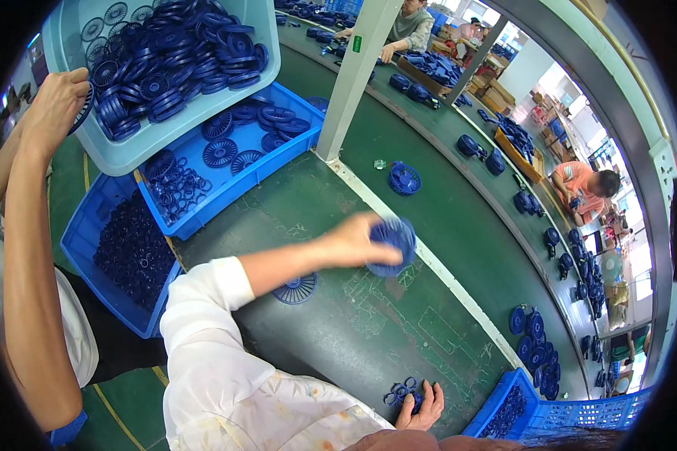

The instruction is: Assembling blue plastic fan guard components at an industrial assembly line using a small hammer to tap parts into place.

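My left hand (357, 242) reaches across the bench, blurred by motion, its fingers closed round the edge of a round blue fan cover (400, 239). Below that forearm lies a flat blue fan grille (295, 290), partly hidden by the arm. At the lower edge, my right hand (427, 408) rests on the bench, curled over a little cluster of small blue rings (401, 391). Some rings sit between thumb and fingers, others just beside them. Beyond the white strip, a round blue fan part (405, 179) stands on the green surface.
At left, a co-worker's hand (59, 101) grips a tilted light-blue bin (267, 71) full of blue grilles. Blue crates (226, 184) of grilles and rings stand below it. A white post (357, 83) rises beyond. Stacked round parts (535, 342) and a blue crate (525, 391) are at right.
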Demonstrator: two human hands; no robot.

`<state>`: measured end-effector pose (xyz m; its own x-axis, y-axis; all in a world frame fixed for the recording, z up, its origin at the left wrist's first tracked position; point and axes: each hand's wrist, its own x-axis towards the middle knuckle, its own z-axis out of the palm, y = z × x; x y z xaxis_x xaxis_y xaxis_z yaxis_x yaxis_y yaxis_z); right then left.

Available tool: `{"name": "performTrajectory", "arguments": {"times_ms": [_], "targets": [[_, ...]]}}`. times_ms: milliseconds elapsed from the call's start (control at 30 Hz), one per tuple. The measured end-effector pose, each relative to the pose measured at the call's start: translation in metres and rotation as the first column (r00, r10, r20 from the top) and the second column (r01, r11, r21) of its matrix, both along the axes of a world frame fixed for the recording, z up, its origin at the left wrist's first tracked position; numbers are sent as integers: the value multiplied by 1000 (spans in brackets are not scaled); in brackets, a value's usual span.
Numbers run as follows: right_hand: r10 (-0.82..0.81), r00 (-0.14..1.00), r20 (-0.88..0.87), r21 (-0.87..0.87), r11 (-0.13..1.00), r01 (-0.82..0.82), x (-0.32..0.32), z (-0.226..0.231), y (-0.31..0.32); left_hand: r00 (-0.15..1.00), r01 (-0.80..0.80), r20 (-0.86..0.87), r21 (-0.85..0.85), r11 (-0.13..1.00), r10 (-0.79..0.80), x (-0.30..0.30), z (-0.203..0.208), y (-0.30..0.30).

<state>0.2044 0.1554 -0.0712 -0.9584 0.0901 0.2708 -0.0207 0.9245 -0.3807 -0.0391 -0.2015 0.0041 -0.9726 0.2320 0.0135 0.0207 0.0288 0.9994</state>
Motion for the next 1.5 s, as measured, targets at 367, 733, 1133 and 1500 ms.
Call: {"name": "performTrajectory", "arguments": {"times_ms": [367,733,1133,1500], "targets": [[-28,1000,12,-84,996,28,1,-11,6,977,-204,-179,-640,741,115,-22,38,-14],[-59,997,56,-7,998,59,3,-34,28,256,-735,-37,-656,170,966,-164,-28,-244],[-80,997,-16,13,997,80,2,-40,25,577,-568,52,-692,446,815,-179,-38,-275],[-111,992,65,16,994,111,-1,-22,13,588,-624,23,-623,472,809,-181,-50,-281]]}}
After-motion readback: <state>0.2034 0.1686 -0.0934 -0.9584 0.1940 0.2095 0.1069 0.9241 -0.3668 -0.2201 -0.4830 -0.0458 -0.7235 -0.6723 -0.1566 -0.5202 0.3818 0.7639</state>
